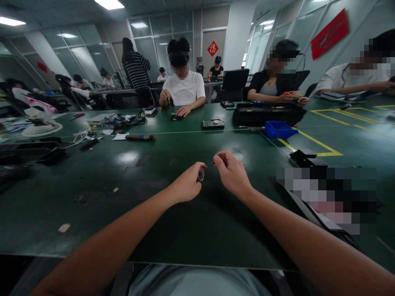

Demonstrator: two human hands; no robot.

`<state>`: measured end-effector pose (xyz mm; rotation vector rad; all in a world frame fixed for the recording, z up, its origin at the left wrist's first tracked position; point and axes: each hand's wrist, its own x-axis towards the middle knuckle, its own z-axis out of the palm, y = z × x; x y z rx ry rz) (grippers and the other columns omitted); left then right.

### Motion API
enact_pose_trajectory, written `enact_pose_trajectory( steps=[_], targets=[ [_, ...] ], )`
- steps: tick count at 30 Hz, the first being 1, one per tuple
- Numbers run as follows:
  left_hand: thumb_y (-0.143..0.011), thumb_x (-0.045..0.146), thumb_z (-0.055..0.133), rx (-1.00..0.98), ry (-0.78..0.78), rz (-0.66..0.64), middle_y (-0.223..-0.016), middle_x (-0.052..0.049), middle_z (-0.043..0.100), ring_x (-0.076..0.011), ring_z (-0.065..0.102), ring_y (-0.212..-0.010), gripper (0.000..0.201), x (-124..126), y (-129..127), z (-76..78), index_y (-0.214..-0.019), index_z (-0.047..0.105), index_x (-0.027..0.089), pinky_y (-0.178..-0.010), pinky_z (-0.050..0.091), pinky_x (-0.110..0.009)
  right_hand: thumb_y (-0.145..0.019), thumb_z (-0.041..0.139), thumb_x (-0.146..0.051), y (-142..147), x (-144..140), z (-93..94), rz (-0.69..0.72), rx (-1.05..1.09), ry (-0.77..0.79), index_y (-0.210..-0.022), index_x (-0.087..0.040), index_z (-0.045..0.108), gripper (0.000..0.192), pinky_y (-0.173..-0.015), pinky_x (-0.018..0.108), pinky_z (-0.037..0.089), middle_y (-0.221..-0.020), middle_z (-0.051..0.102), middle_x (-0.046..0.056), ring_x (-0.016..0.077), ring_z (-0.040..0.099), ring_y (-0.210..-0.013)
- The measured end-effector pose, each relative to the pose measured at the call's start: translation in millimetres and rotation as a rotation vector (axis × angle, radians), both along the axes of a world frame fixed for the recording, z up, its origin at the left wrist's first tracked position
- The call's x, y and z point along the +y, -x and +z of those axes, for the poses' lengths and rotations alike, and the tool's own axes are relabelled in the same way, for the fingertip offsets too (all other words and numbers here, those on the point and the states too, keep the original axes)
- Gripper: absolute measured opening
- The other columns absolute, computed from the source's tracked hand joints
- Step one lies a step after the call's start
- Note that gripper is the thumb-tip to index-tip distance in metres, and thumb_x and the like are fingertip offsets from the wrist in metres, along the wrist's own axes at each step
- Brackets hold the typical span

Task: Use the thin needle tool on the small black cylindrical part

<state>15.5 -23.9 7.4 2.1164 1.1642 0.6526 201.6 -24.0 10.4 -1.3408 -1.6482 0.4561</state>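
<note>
Metal part: a small round silvery piece (200, 176) sits pinched at the tips of the left hand (187, 185), held above the table and not resting on it.
Left fingers: curled in and closed around the round piece; only its rim shows past the thumb.
Red tool: a thin red-handled tool (216, 160) is gripped in the right hand (232, 174), thumb and forefinger closed on the handle; whether it is a small screwdriver or a pick is too small to tell.
Tool axis: the shaft runs from the right fingertips down and to the left, toward the round piece.
Tip: the tip end reaches close to the left thumb, just above the piece; contact cannot be made out.
Key relation: the piece lies left of and slightly below the right fingertips, so the tool points along its own long axis at it.
Nearer hand: the left hand has the piece; the right hand is just beside it, the two hands nearly meeting.
Height: both hands hover over a bare patch of the green table (173, 230), forearms reaching out from the near edge.
Around: a blue bin (279, 129) and a black tray (265, 113) lie well apart, far right; a circuit board (212, 123) lies far ahead.
Others: a person in a white shirt (184, 91) works across the table, hands kept to their own parts.
</note>
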Motion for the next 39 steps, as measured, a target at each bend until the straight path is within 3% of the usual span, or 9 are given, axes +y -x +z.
enact_pose_trajectory(
  steps=[5,10,14,20,26,34,39],
  targets=[
    [-0.085,0.006,0.055,0.132,-0.146,0.056,-0.118,-0.010,0.064,-0.0260,0.058,-0.113,0.037,12,18,-11.1,-0.120,0.060,0.018,-0.100,0.046,-0.044,-0.096,0.050,-0.040,2,-1,3.8,-0.004,-0.041,0.006,-0.088,-0.021,0.063,0.024,-0.063,0.032,0.042,-0.075,0.068,0.003,0.0187,0.062,-0.067],
    [-0.083,0.008,0.066,0.057,-0.232,0.068,-0.120,-0.006,0.066,-0.0234,0.060,-0.115,0.034,31,35,-11.5,-0.115,0.068,0.021,-0.107,0.043,-0.042,-0.092,0.057,-0.049,3,-4,6.3,0.014,-0.078,0.008,-0.073,-0.021,0.062,0.034,-0.056,0.031,0.039,-0.061,0.062,0.001,0.0164,0.056,-0.056],
    [-0.084,0.011,0.068,0.038,-0.220,0.132,-0.122,-0.007,0.066,-0.0241,0.060,-0.115,0.039,35,38,-18.2,-0.122,0.065,0.021,-0.105,0.044,-0.043,-0.094,0.054,-0.045,3,-7,5.4,0.053,-0.001,-0.024,-0.083,-0.021,0.065,0.028,-0.060,0.031,0.044,-0.069,0.067,0.002,0.0179,0.062,-0.063],
    [-0.086,0.018,0.069,-0.004,-0.269,0.141,-0.122,-0.006,0.066,-0.0233,0.059,-0.115,0.036,35,37,-24.2,-0.122,0.065,0.022,-0.105,0.044,-0.042,-0.096,0.053,-0.039,4,-9,3.9,0.087,0.208,-0.093,-0.108,-0.021,0.063,0.024,-0.078,0.038,0.054,-0.091,0.074,0.007,0.0214,0.071,-0.085],
    [-0.088,0.024,0.068,0.028,-0.299,0.097,-0.119,-0.005,0.068,-0.0238,0.060,-0.112,0.040,30,32,-21.2,-0.128,0.063,0.025,-0.101,0.045,-0.042,-0.096,0.052,-0.038,5,-8,-0.5,0.142,0.172,-0.052,-0.106,-0.022,0.062,0.021,-0.079,0.041,0.055,-0.093,0.074,0.007,0.0226,0.072,-0.087],
    [-0.090,0.026,0.067,0.041,-0.300,0.105,-0.122,-0.004,0.067,-0.0232,0.059,-0.112,0.040,30,35,-21.8,-0.130,0.061,0.025,-0.101,0.044,-0.041,-0.096,0.052,-0.037,5,-10,3.4,0.075,0.258,-0.106,-0.103,-0.021,0.061,0.020,-0.076,0.037,0.055,-0.090,0.072,0.007,0.0200,0.069,-0.083],
    [-0.090,0.027,0.067,0.060,-0.285,0.108,-0.120,-0.005,0.068,-0.0243,0.059,-0.111,0.041,29,34,-19.4,-0.130,0.061,0.025,-0.101,0.044,-0.043,-0.096,0.051,-0.037,5,-13,5.7,0.111,0.210,-0.089,-0.100,-0.021,0.061,0.018,-0.073,0.035,0.053,-0.085,0.071,0.005,0.0193,0.068,-0.078]
  ],
)
